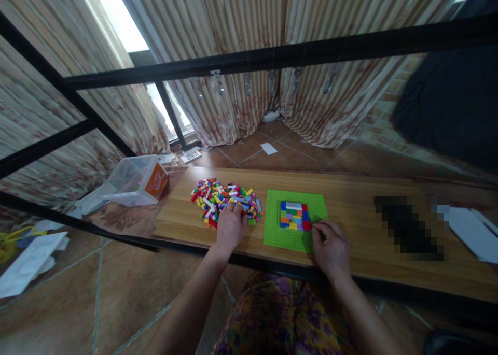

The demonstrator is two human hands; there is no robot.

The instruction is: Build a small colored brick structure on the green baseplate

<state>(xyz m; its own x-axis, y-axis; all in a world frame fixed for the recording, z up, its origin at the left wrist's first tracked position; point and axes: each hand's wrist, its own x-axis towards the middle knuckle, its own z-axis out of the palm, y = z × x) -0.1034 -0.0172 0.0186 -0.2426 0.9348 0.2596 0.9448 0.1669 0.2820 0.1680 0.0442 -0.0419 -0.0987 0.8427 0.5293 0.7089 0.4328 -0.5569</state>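
Note:
My left hand point(232, 225) rests at the near right side of a heap of colourful toy bricks point(212, 192). Its fingers are bent down into the heap, with a bit of red showing by the thumb; what they grip is hidden. A green studded baseplate point(272, 230) lies right of the heap. On it stands a squarish block of joined bricks point(293, 215) in several colours, with red and blue along its right side. My right hand point(330, 246) is at the baseplate's right edge, beside the block. Its fingers are curled together, and anything inside them is too small to make out.
The wooden table point(361, 204) carries a blurred-out dark object point(408, 228) and white paper point(474, 233) on the right. A clear plastic box point(134, 181) with an orange label stands left. A black metal rail point(249, 62) crosses beyond the table, before striped curtains point(233, 23).

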